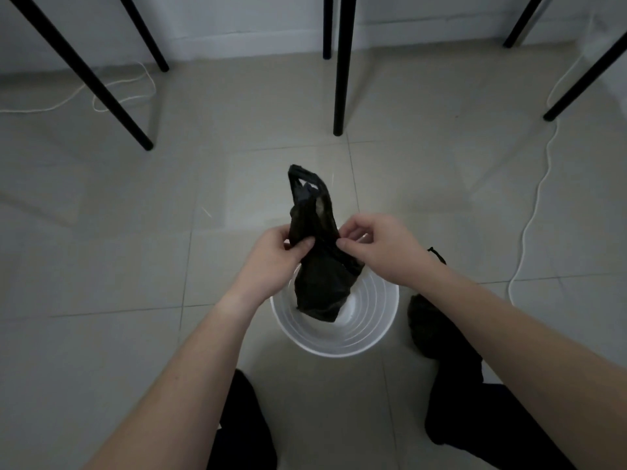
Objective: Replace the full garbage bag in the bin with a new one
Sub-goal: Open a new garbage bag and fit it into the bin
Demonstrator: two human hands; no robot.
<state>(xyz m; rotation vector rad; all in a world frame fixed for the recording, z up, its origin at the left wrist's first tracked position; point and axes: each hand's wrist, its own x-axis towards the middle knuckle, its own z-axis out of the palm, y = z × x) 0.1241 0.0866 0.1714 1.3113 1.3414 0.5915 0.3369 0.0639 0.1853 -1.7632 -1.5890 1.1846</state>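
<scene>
Two hands, one fresh bag, held right over the bin

Both hands are up in the middle of the view. The left hand (pixel 274 262) pinches the crumpled new black bag (pixel 319 283) between thumb and curled fingers, and the right hand (pixel 383 249) nips the same bag at its other edge, fingertips closed on the plastic. The bag hangs between them, not spread open. One looped handle points away from the person, and its bottom end dangles above the mouth of the round white bin (pixel 339 352). One bin, standing on the pale floor tiles (pixel 101 266), with its ribbed white inside showing.

Just to the right of the bin sits one dark, bulging full bag (pixel 424 327) on the floor, partly hidden behind the right forearm.

Count the black table legs (pixel 337 96): six in view across the top. Two white cables (pixel 532 215) trail over the tiles, one far left and one far right. Two dark trouser legs (pixel 244 418) frame the bottom of the shot.
</scene>
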